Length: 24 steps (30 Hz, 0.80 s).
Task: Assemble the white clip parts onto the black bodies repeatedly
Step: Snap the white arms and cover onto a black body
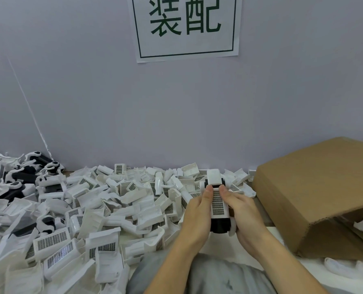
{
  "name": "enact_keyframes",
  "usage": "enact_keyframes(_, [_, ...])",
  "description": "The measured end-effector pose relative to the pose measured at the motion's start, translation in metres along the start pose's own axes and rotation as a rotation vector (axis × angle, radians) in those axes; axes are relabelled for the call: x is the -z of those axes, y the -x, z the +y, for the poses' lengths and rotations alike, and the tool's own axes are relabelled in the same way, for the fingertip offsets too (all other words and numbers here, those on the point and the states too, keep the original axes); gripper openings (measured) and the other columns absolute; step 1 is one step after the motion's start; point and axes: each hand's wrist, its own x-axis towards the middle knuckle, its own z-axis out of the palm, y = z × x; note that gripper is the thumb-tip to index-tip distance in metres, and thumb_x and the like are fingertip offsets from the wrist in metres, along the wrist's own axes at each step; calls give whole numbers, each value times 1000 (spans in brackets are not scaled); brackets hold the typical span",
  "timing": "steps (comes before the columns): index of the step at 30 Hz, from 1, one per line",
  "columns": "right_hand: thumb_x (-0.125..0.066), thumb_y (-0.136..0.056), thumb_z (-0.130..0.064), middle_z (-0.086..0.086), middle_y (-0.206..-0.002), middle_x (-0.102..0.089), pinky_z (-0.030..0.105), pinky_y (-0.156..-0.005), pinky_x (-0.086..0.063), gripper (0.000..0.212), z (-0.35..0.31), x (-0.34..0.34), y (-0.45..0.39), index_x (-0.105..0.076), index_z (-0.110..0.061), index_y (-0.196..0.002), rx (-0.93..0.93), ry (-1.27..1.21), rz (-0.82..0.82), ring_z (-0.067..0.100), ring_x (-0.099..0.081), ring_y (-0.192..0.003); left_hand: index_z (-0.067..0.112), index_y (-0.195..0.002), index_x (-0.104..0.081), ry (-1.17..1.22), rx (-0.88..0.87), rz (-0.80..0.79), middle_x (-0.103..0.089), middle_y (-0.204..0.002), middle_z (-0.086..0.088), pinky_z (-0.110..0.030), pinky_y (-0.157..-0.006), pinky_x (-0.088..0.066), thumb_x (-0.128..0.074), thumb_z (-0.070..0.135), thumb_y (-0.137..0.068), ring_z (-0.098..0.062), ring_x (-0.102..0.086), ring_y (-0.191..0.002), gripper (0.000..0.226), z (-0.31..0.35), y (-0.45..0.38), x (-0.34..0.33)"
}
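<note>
As thumbs press, left hand (197, 215), right hand (243, 215), cupping clip (217, 201).

White clip part (217, 201) with grid face — lying lengthwise atop black body (218, 225), loose white clip parts (104, 200) heaped left

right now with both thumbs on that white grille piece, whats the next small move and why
Probably press both thumbs down and forward to seat the white clip part on the black body. The left hand and right hand cradle the unit from each side, thumbs lying along the grille. Whether it has already snapped home cannot be told.
</note>
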Motion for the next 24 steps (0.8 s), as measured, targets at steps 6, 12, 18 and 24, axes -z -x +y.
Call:
enact_keyframes(6, [-60,-99,-25,16,-91,-78,31,-61,-59,29,0,3,-2,-79,-4,-92,-10,90,80,28,-77,-83,3,-93,-76,-18,34,26,-76,-93,-18,-48,-84,-56,-45,44,-105,-25,-72,-83,53,1,-2,0])
enact_keyframes(12, [-61,-97,-33,11,-85,-79,24,-60,-59,35,3,-3,-1,-81,-13,-79,34,132,108,23,-77,-82,10,-96,-79,22,36,56,-78,-92,-14,-45,-81,-58,-45,47,-104,-32,-74,-91,51,2,-4,-2])
enact_keyframes(18, [-57,-98,-34,14,-98,-78,33,-71,-60,32,2,3,-3,-81,-14,-95,-23,41,-6,27,-76,-92,9,-103,-78,132,105,0,-78,-100,-14,-41,-88,-60,-52,34,-104,-28,-75,-98,36,-1,-8,1])
enact_keyframes(24, [-54,-103,-24,1,-86,-79,17,-61,-54,25,6,3,-3,-77,-16,-97,63,235,57,12,-76,-82,10,-96,-77,-19,55,21,-79,-86,-4,-24,-70,-56,-50,34,-106,-13,-75,-82,38,-4,-9,3])
